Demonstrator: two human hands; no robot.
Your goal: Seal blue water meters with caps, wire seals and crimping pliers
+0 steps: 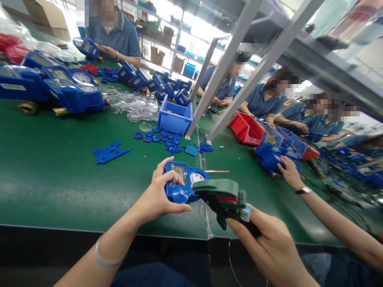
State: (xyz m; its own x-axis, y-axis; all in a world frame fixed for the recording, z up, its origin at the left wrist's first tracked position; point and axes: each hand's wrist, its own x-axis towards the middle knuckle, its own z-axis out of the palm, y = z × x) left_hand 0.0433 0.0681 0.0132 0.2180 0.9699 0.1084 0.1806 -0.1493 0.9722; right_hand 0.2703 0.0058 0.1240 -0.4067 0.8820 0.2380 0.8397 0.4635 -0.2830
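My left hand (158,195) is closed around a blue water meter (194,169) with a small grey display and a round white dial. A blue round cap (180,193) sits at the meter's near side, below my thumb. My right hand (269,243) grips a green and black hand tool (220,189) with a red part inside; its exact kind is unclear. The tool's front end overlaps the meter's right side in view; whether they touch I cannot tell. On the table just beyond the meter lies a thin metal rod (218,171).
Blue caps (156,138), small blue parts (206,148) and a blue bin (175,117) lie ahead. A flat blue plate (110,152) and blue meters (72,89) are left. Grey posts (227,65) rise beyond. A co-worker's hand (289,172) touches another meter at right.
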